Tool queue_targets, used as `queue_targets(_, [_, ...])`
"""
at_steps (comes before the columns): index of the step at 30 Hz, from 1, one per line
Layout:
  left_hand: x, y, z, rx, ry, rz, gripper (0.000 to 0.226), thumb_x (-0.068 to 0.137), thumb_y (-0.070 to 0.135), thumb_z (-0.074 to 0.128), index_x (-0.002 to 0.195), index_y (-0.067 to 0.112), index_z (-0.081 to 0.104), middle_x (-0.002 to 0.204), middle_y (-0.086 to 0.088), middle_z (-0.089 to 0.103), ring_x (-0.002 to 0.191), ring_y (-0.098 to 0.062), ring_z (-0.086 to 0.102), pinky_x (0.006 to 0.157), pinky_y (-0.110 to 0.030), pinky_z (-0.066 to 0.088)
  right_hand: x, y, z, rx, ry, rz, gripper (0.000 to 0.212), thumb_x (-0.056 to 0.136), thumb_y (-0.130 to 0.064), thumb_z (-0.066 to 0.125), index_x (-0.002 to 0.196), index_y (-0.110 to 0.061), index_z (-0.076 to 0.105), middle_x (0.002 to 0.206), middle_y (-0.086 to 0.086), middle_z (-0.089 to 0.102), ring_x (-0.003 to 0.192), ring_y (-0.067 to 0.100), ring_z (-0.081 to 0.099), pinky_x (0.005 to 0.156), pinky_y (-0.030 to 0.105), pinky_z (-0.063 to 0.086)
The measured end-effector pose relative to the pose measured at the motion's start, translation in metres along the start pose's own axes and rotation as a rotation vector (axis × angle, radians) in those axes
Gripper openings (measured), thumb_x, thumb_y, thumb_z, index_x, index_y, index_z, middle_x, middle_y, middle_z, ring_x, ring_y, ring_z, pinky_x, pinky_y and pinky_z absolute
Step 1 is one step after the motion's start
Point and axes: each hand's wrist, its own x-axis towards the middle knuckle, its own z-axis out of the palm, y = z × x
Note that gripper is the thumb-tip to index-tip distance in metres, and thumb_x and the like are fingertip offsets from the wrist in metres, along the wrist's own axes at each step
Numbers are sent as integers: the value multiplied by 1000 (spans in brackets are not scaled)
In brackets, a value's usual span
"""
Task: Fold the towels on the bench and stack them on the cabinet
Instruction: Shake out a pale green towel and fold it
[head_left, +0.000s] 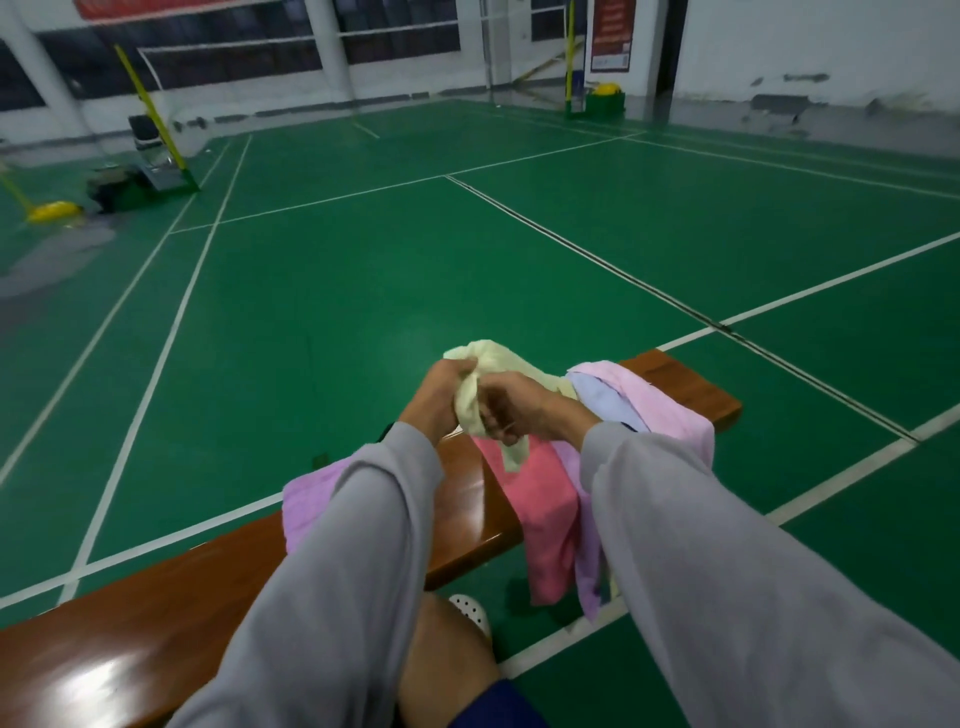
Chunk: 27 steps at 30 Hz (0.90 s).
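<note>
A pale yellow towel is bunched between both hands above the brown wooden bench. My left hand grips its upper part, and my right hand holds it just to the right, a tail of cloth hanging below. On the bench lie several more towels: a coral pink one draped over the front edge, a light pink one, a pale blue one and a lilac one under my left sleeve. The cabinet is not in view.
The bench stands on a green badminton court floor with white lines. My bare knee and a white perforated shoe are below the bench edge. Yellow net posts and a dark chair stand far back left.
</note>
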Motion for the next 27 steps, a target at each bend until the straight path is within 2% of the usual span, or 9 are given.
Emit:
queue_targets(3, [-14, 32, -15, -176, 24, 68, 23, 93, 12, 49, 107, 1, 64, 98, -19, 68, 100, -36, 65, 104, -54, 50, 14, 19, -13, 204, 421, -71, 41, 85, -44, 53, 62, -12, 60, 56, 8, 56, 49, 23, 45, 48, 29, 32])
queue_targets(5, [-26, 51, -22, -292, -23, 100, 25, 88, 12, 49, 107, 1, 61, 99, -17, 66, 103, -36, 63, 105, -56, 49, 28, 36, -18, 153, 627, 35, 57, 81, -55, 39, 92, -10, 72, 90, 14, 73, 72, 29, 59, 64, 38, 47])
queue_targets(8, [-45, 70, -28, -340, -96, 138, 29, 83, 10, 46, 106, -1, 59, 98, -18, 64, 101, -38, 62, 106, -56, 47, 38, 50, -5, 176, 329, 255, 99, 86, -85, 26, 150, -12, 45, 142, 14, 57, 126, 37, 56, 106, 47, 44])
queue_targets(11, [-58, 85, -34, -344, -144, 166, 29, 80, 15, 48, 102, 1, 60, 95, -16, 62, 94, -36, 60, 103, -53, 47, 28, 37, 31, 328, 38, 268, 115, 79, -96, 20, 135, -4, 61, 129, 22, 67, 127, 39, 58, 114, 49, 39])
queue_targets(14, [-63, 93, -46, -306, -171, 164, 43, 83, 35, 59, 110, 2, 62, 105, -19, 62, 102, -37, 60, 107, -54, 43, 36, 15, 71, 561, 60, 174, 100, 78, -95, 34, 130, -14, 62, 131, 16, 64, 123, 35, 56, 117, 47, 35])
queue_targets(18, [-69, 99, -84, -235, -104, 122, 77, 90, 65, 60, 126, -4, 63, 124, -26, 66, 114, -40, 64, 106, -55, 49, 37, -33, 103, 605, 305, -107, 55, 88, -62, 66, 112, -12, 74, 100, 3, 77, 93, 23, 72, 86, 38, 58])
queue_targets(21, [-66, 105, -122, -147, 73, 134, 62, 102, 47, 55, 136, -4, 55, 134, -27, 62, 111, -38, 69, 90, -47, 58, 29, -76, 94, 585, 465, -213, 15, 87, -24, 75, 88, -10, 71, 80, 0, 70, 67, 17, 64, 61, 28, 50])
queue_targets(23, [-69, 109, -145, -46, 187, 161, 38, 107, 18, 47, 136, -6, 53, 130, -24, 64, 97, -31, 71, 76, -41, 61, 29, -105, 83, 687, 419, -254, 14, 78, -16, 75, 88, -8, 70, 81, 7, 68, 69, 23, 60, 55, 27, 47])
queue_targets(27, [-80, 116, -166, -108, 202, 190, 25, 109, 16, 42, 127, 4, 55, 118, -18, 68, 96, -28, 70, 80, -43, 58, 24, -133, 80, 794, 178, -288, 15, 78, -17, 75, 89, -12, 67, 79, 9, 69, 73, 29, 65, 77, 41, 55])
